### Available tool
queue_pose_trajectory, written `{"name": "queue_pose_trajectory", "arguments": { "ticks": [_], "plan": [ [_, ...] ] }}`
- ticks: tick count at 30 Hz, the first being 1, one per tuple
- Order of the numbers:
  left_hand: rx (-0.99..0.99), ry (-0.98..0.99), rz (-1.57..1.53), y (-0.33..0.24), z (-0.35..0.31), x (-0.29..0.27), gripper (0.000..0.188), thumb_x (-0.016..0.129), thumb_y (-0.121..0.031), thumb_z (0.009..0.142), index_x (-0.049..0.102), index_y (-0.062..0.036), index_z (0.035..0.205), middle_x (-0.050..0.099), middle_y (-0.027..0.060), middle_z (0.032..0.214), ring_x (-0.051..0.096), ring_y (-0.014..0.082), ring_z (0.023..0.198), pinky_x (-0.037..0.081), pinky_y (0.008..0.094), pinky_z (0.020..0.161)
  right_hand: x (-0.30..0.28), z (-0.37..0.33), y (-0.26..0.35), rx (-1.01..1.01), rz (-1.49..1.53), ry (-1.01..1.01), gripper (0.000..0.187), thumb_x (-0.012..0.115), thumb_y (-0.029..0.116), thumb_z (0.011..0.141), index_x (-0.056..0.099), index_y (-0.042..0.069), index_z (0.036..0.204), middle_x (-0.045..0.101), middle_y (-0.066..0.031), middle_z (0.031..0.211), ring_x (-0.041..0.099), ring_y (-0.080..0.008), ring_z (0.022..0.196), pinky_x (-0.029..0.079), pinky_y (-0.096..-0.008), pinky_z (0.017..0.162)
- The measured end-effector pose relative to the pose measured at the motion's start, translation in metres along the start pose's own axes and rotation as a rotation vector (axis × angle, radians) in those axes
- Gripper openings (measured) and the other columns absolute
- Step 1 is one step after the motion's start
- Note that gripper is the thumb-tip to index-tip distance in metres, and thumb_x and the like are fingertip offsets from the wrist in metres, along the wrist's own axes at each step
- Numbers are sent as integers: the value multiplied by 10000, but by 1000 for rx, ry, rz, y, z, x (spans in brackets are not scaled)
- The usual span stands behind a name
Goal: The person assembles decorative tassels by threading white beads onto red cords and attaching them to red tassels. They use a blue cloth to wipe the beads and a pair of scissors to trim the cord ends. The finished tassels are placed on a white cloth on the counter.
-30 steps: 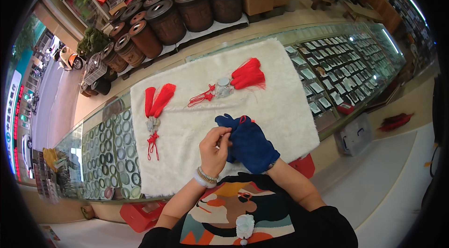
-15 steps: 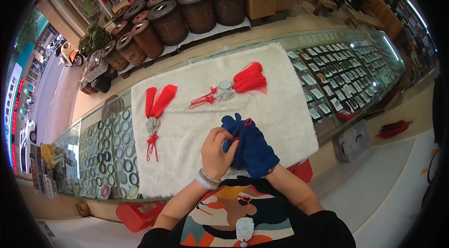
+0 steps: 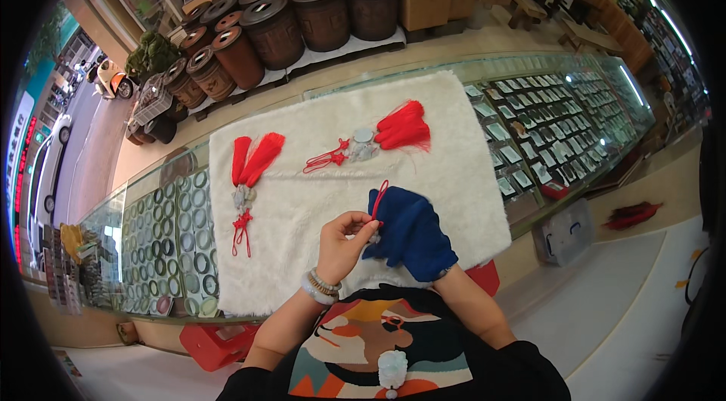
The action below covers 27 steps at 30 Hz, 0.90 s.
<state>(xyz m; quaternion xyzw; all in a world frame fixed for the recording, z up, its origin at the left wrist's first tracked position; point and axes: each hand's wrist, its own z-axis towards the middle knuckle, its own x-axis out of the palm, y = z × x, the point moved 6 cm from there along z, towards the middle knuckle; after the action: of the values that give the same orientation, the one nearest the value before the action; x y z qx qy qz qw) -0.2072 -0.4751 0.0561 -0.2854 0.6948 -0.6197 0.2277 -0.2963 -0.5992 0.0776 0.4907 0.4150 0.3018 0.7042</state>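
My left hand (image 3: 342, 246) is closed, thumb and forefinger pinching a red cord loop (image 3: 381, 199) that stands up above the fingertips. A small pale piece shows just below the pinch, too small to make out. Dark blue knit fabric, looking like a glove (image 3: 412, 233), covers my right hand, which curls in close beside the left fingertips; what it holds is hidden. Beyond my hands, a pendant with a red tassel (image 3: 404, 127), pale stones and a knotted cord lies on the white plush cloth (image 3: 318, 204). A second such pendant (image 3: 243, 197) lies at its left.
The cloth covers a glass display counter. Rows of bangles (image 3: 170, 242) sit under glass at left, small dark-and-pale pieces (image 3: 548, 129) at right. Red stools (image 3: 215, 344) stand below the counter, with a clear plastic bin (image 3: 563, 231) at right. Dark lidded jars (image 3: 321, 15) line the far side.
The red loop, earlier lying against the blue fabric, now stands upright from my left fingertips. My right hand has turned, its covered fingers tucked in. A white car has come further into view outside.
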Motion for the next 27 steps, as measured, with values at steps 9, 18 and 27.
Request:
{"name": "queue_pose_trajectory", "arguments": {
  "ticks": [9, 18, 27],
  "plan": [
    [270, -76, 387, -3, -1, 5, 115, 726, -39, 807, 699, 44, 882, 701, 81, 782, 637, 120, 724, 522, 274, 664, 27, -38, -34, 493, 517, 31, 331, 516, 292, 1011, 611, 68, 1236, 677, -44, 963, 592, -130, 647, 504, -297, 603],
    [62, 14, 188, 18, -2, 10, 56, 701, -14, 828, 684, 32, 856, 667, 33, 756, 604, 88, 715, 496, 243, 655, 23, -30, -56, 669, 907, -147, 389, 536, 378, 1018, 598, 60, 1234, 664, -61, 1034, 652, -169, 817, 540, -314, 662],
    [-35, 54, -20, 11, 0, 15, 38, 690, -10, 874, 689, 27, 879, 675, 24, 782, 595, 66, 711, 477, 213, 656, 6, -19, -71, 467, 853, -289, 270, 586, 324, 996, 615, 66, 1071, 662, -67, 1014, 649, -180, 849, 544, -320, 753]
  ]
}}
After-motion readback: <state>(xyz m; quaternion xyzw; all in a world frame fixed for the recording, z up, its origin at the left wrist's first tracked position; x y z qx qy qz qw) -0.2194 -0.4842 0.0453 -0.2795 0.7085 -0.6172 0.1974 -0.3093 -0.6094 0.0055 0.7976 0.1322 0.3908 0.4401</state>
